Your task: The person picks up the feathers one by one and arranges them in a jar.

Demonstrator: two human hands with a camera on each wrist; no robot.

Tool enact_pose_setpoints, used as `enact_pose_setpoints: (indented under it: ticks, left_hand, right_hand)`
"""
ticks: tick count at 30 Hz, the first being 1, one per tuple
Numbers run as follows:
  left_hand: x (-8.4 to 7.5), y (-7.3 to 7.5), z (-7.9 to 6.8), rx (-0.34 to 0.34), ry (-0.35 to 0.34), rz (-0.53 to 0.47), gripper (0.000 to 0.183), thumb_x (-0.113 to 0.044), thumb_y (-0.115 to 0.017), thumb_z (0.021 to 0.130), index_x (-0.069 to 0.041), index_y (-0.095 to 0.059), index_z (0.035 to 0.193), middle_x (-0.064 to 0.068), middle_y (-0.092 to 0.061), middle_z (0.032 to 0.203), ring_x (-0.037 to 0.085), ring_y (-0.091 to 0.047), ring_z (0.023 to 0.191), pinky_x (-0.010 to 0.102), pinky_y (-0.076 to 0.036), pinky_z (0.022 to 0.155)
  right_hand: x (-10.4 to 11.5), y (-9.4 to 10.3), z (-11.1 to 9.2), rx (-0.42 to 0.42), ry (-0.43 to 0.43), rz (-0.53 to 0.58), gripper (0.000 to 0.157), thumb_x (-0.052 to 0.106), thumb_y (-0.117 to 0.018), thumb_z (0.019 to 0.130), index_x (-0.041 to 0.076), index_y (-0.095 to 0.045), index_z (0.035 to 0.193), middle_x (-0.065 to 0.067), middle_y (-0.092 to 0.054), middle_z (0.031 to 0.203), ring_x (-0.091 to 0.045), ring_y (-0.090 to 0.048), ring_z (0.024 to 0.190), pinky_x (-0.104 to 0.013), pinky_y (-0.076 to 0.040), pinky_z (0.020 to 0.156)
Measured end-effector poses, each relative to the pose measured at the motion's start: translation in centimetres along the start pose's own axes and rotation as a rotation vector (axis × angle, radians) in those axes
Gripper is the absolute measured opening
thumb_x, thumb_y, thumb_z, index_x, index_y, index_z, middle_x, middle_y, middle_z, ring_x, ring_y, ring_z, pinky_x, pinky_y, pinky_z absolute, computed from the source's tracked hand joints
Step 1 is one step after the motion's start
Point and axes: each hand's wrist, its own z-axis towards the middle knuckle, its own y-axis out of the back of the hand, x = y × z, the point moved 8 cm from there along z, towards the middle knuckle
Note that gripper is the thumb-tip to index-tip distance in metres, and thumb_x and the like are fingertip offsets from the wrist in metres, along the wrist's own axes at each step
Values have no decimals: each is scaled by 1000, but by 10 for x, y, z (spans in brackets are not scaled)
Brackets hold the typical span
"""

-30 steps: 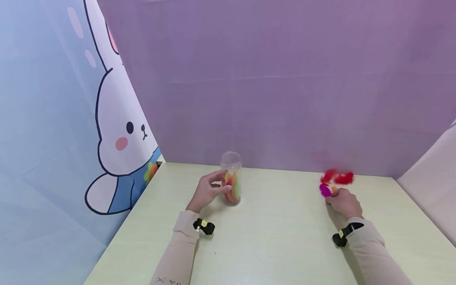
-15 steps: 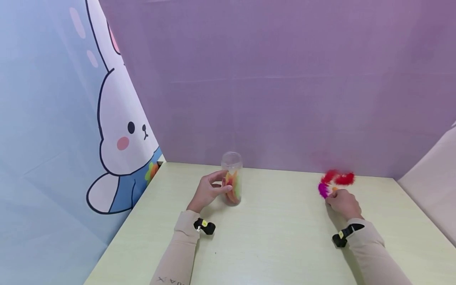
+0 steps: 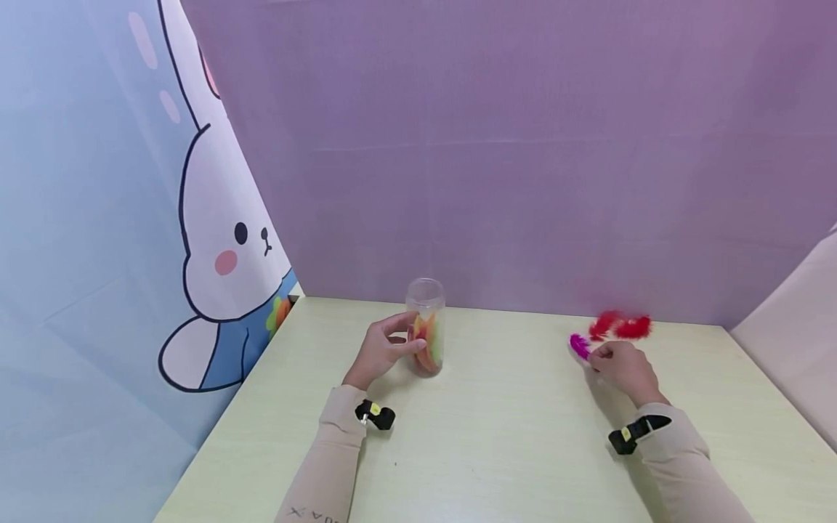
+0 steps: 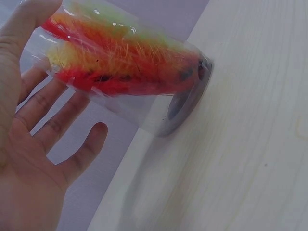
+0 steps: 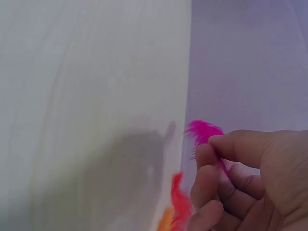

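Note:
A clear jar point(image 3: 426, 294) stands upright on the table, with red, orange, yellow and green feathers point(image 4: 130, 62) inside it. My left hand point(image 3: 381, 352) holds its side between thumb and fingers. Over on the right, my right hand point(image 3: 629, 370) pinches a magenta feather point(image 5: 204, 132) between thumb and forefinger, its tip pointing away from the fingers. Red feathers point(image 3: 631, 327) lie on the table just beyond the right hand. An orange feather point(image 5: 165, 220) shows beside a red one at the bottom of the right wrist view.
The pale wooden table point(image 3: 497, 436) ends at a purple cloth backdrop point(image 3: 510, 160). A blue cloth with a rabbit print point(image 3: 229, 261) hangs at the left, and a white cloth point(image 3: 798, 334) at the right. Each wrist wears a small black camera.
The right hand has drawn the magenta feather slightly left, away from the red feathers. In the head view the orange feather no longer shows. The left hand and jar stay put.

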Motion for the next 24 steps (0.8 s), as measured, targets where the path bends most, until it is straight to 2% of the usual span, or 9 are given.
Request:
enact_pose_setpoints:
  ticks: [10,18,24]
  left_hand:
    - [4,1,0,-1,9,-8,56,-21,-88,82,-16,-67,134,11,-73,124,26,-66,116,47,-58,98]
    - [3,1,-1,6,15,2,57,-23,-88,82,-17,-67,135,9,-73,125,24,-66,116,42,-59,97]
    - [3,0,-1,16,7,2,58,-26,-88,82,-18,-67,135,8,-73,126,24,-66,116,41,-59,97]
  right_hand:
    - [22,-2,-5,-24,76,30,25,22,-63,97,0,-74,92,-6,-70,77,-22,-54,74,-30,-40,60]
    - [29,-2,-10,-31,73,72,32,29,-65,98,0,-72,88,-6,-66,74,-20,-47,70,-31,-37,58]
    - [36,-1,-12,-47,72,131,30,28,-65,100,-1,-72,96,-8,-69,75,-18,-54,65,-29,-40,55]
